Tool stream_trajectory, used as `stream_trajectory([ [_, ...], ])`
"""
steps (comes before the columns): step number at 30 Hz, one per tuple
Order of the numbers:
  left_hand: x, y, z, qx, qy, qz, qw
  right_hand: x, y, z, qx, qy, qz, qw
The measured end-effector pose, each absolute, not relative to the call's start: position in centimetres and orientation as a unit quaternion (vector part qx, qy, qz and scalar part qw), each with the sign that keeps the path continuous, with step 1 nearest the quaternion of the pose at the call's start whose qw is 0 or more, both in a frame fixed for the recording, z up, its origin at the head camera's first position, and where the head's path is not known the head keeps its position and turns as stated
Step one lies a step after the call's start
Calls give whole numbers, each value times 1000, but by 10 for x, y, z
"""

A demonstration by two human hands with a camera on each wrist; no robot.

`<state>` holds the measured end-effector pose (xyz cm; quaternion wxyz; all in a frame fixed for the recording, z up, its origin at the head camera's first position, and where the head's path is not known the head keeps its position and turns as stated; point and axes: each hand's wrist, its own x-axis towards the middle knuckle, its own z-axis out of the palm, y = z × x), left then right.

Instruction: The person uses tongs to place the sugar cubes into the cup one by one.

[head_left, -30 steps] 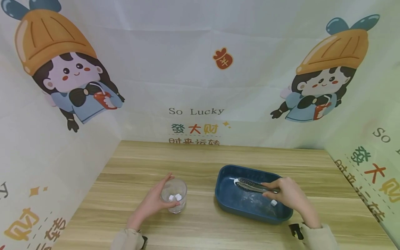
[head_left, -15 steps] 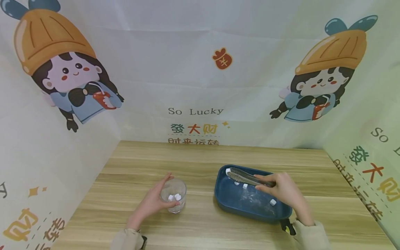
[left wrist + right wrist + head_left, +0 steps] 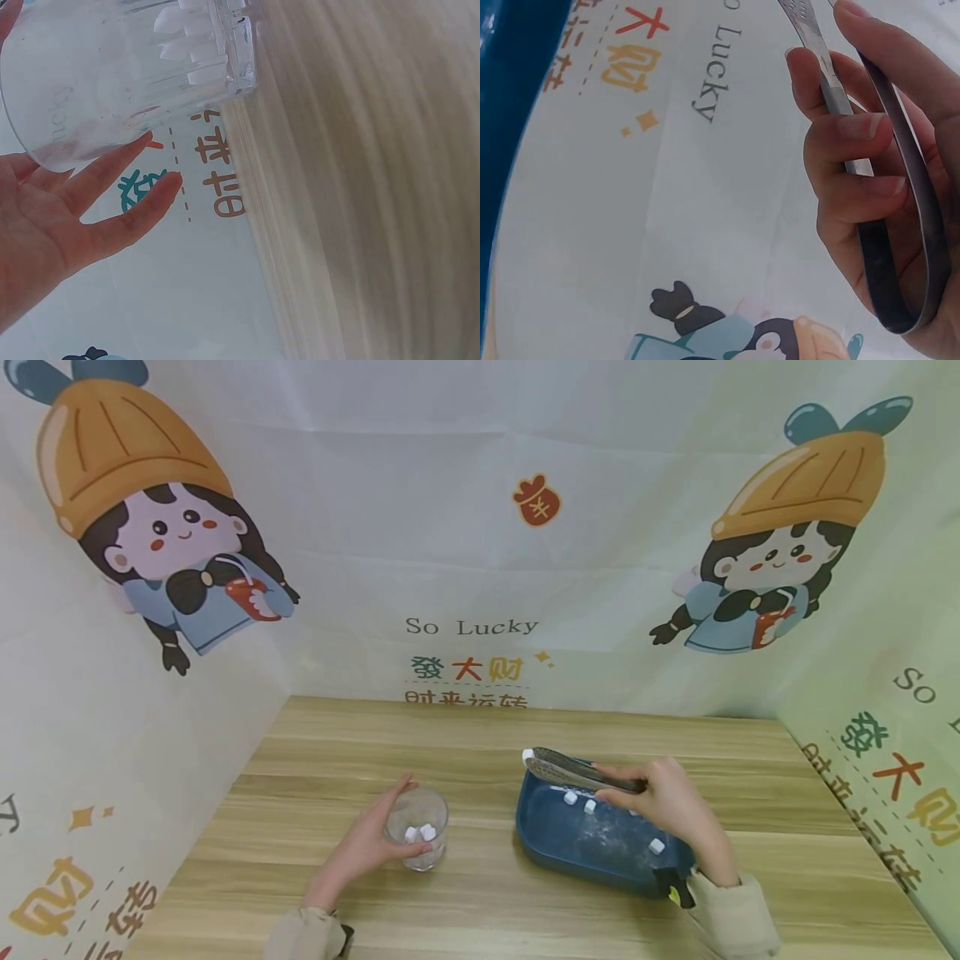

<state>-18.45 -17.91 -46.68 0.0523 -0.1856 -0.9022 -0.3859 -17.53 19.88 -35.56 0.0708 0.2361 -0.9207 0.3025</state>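
My left hand (image 3: 365, 845) holds a clear glass (image 3: 417, 827) standing on the wooden table; two white cubes (image 3: 420, 833) lie inside it. The left wrist view shows that glass (image 3: 112, 67) against my fingers (image 3: 112, 195). My right hand (image 3: 663, 802) grips metal tongs (image 3: 577, 770), whose tips pinch a white cube (image 3: 528, 754) above the far left corner of the blue tray (image 3: 555, 847). Three more cubes (image 3: 583, 806) lie in the tray. In the right wrist view my fingers (image 3: 855, 150) squeeze the tongs (image 3: 900, 202).
Printed cartoon backdrop walls (image 3: 480, 527) enclose the table (image 3: 300, 760) at the back, left and right. Bare wood lies between glass and tray and behind them.
The right hand has lifted the tongs out of the tray and moved them left and up, with a white cube pinched in the tips. The left hand and glass stayed put.
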Motion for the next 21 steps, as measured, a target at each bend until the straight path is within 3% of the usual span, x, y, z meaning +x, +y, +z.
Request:
stream_trajectory([
  [21,-185,-179,-467,-192,-900,-389,54,-188,152,-327,320,-911,252,61],
])
